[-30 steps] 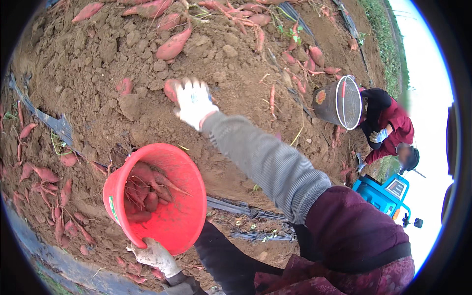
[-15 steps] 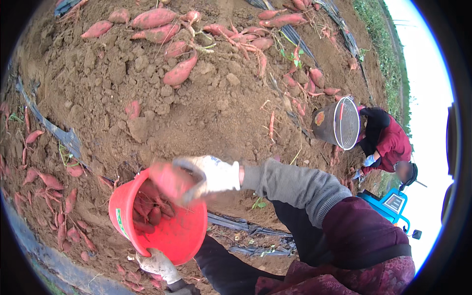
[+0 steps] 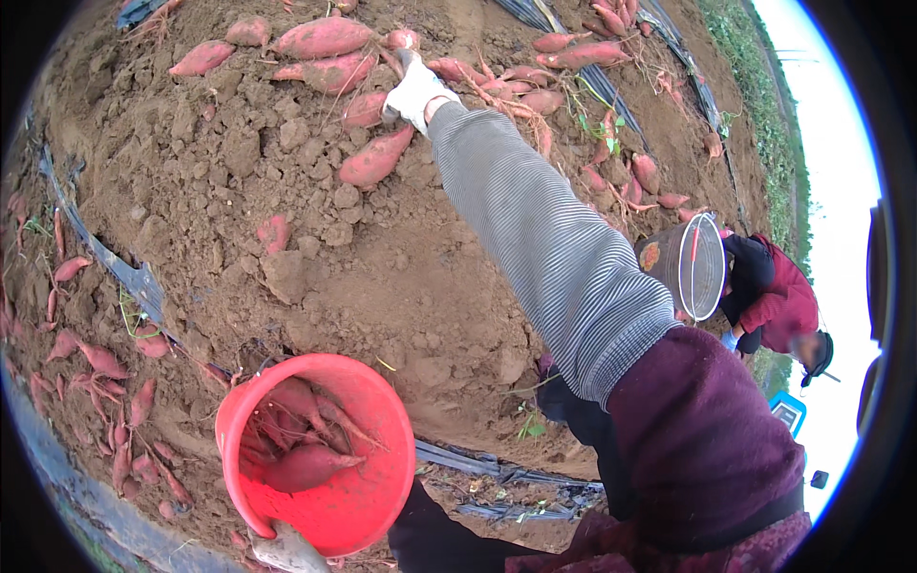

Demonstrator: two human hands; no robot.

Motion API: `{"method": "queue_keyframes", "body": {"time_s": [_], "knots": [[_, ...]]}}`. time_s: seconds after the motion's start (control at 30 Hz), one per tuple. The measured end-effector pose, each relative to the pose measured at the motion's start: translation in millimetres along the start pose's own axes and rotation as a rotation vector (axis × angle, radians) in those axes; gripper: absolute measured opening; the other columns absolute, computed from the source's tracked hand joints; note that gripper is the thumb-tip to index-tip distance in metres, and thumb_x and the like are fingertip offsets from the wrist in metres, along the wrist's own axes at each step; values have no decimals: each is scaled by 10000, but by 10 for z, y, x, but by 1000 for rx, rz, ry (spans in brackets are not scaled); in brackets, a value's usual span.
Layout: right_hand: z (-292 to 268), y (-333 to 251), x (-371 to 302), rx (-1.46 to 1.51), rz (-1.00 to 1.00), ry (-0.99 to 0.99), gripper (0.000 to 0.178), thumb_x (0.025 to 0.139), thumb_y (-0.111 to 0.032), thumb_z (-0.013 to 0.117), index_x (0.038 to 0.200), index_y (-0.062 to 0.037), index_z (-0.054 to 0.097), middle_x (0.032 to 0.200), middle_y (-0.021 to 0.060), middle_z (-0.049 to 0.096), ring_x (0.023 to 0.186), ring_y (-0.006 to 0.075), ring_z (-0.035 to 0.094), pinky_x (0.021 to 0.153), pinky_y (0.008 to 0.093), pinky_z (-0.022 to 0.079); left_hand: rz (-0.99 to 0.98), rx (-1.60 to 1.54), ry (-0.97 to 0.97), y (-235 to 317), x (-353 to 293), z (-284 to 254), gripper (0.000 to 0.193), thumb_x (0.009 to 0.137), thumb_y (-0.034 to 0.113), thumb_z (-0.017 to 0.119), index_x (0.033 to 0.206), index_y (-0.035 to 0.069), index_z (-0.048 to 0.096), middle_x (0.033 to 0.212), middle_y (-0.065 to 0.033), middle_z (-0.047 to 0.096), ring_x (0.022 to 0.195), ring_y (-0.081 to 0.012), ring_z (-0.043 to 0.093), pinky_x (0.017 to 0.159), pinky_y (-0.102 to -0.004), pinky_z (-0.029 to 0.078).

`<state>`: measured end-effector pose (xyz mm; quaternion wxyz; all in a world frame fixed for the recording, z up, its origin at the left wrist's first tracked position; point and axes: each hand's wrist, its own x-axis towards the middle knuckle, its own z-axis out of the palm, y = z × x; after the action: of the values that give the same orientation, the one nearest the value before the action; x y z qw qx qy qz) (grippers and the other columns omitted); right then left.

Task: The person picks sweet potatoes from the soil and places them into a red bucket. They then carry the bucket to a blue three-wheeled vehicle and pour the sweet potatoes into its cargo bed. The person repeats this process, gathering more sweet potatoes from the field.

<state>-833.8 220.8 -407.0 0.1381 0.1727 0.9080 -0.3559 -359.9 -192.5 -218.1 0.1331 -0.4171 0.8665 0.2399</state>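
My left hand [image 3: 287, 551], in a dirty white glove, grips the rim of a red bucket [image 3: 377, 497]. The bucket tilts with its mouth toward me, and several sweet potatoes [image 3: 308, 467] lie inside, soil on their skins. My right arm stretches far out, and the white-gloved right hand [image 3: 416, 93] is over a cluster of sweet potatoes on the soil. Its thumb and fingers look spread, close to a stem and a sweet potato [image 3: 364, 110]; the fingertips are partly hidden. Just nearer lies another sweet potato [image 3: 378, 158].
Sweet potatoes [image 3: 325, 38] lie in rows on loose brown soil [image 3: 430, 286]. Strips of dark plastic film [image 3: 143, 286] run along the ground. To the right a person [image 3: 788, 301] bends beside a grey bucket [image 3: 702, 267] with a wire handle. A blue machine part [image 3: 789, 411] shows behind.
My right hand has left the bucket, where it held a blurred sweet potato, and moved far out to the cluster, now without it. Another sweet potato shows in the bucket, whose mouth has turned toward me.
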Motion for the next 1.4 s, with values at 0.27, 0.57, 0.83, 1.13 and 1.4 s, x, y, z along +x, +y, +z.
{"method": "queue_keyframes", "body": {"time_s": [0.27,0.57,0.83,1.13,1.4], "knots": [[-10,-70,-1001,88,-26,-259,493,701,-48,684,1186,-98,615,1068,172,707,1029,331,686,860,413,538,102,330,133,0,419,135,347,828,120,598,1092,-98,662,1022,-310,673,963,-460,626,846,-525,488],[-248,-899,-3572,-28,-358,-331,288,836,-209,682,1105,-114,637,954,199,696,916,408,682,788,521,533,295,324,242,-136,535,257,184,752,132,605,789,-44,647,742,-252,662,696,-443,642,695,-515,513],[1032,-1327,-4855,101,-701,-939,306,745,-84,671,1049,-127,670,1072,166,653,941,355,666,801,507,523,184,-192,-47,-676,532,-144,172,794,13,603,921,-65,689,802,-255,698,751,-415,685,702,-482,519],[1779,-1000,-2505,116,-115,51,400,882,-172,667,1250,-23,620,1201,176,675,1099,326,663,929,423,531,-1,-171,15,-1306,921,-441,341,803,-21,590,1127,-70,683,965,-194,729,859,-311,670,836,-429,510],[2317,-1043,-1372,166,370,-173,636,827,-455,840,1193,45,698,1189,154,727,986,261,694,899,402,538,-13,-271,3,-1016,840,-426,288,803,-43,609,1079,-83,681,923,-149,701,853,-241,619,867,-414,503]]}}
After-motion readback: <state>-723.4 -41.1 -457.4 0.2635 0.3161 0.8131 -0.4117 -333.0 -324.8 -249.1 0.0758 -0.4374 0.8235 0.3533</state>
